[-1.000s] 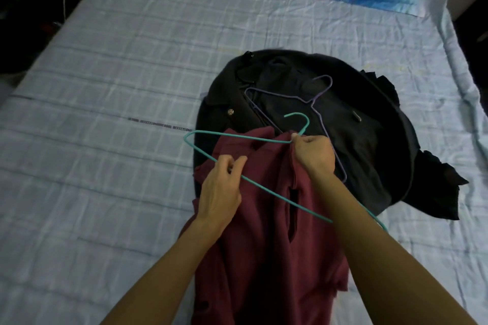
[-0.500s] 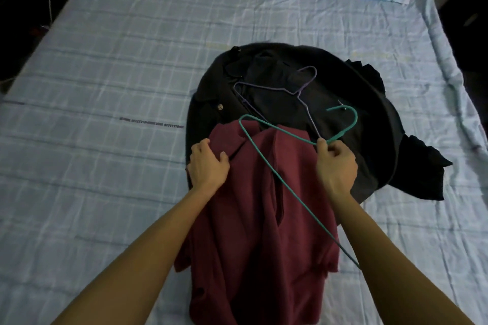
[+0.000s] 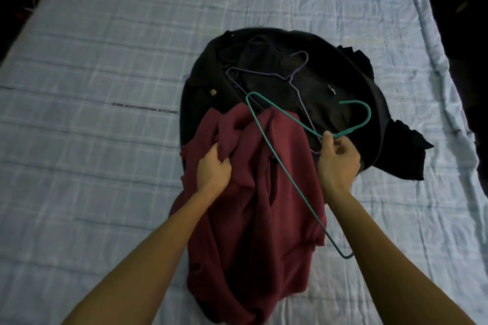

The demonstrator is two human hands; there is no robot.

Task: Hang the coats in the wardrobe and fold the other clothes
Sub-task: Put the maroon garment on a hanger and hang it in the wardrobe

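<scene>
While in right hand point(image 3: 339, 163), thin wire hanger point(image 3: 280, 158) over soft maroon coat point(image 3: 253, 232)

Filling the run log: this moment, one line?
left hand: grips maroon coat | right hand: pinches teal hanger | black coat: on bed

All we can see of the person is two arms, each cut off by the near edge of the view somewhere below the elbow. The left forearm point(image 3: 148, 258) and the right forearm point(image 3: 390, 253) are bare along the whole length that shows, smooth and slender, looking broadest nearest us and narrowing towards the wrists. The wrists are bare as well. The left hand point(image 3: 214, 166) and the right hand point(image 3: 339, 163) are both uncovered, with bare fingers. We make out a nail on the right thumb, but the dim, soft picture does not let us tell its length or finish.
</scene>
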